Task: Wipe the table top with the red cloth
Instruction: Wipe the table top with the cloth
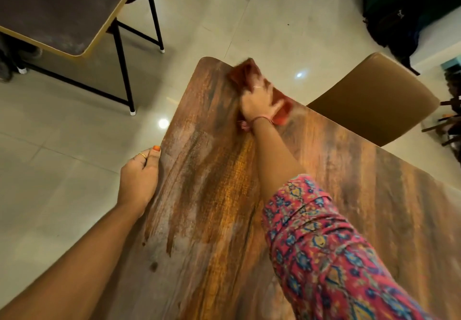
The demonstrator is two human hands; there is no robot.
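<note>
A wood-grain table top [336,175] fills the lower right of the head view, dusty pale streaks along its left side. My right hand [258,101] presses the red cloth [245,71] flat near the table's far corner; the cloth is blurred and spreads out from under the palm on both sides. My left hand [139,177] grips the table's left edge, thumb on top and fingers curled under the rim.
A tan chair [374,97] stands beyond the table's far right edge. A dark table [50,8] with black metal legs stands at the upper left on the pale tiled floor. Dark bags lie at the upper right.
</note>
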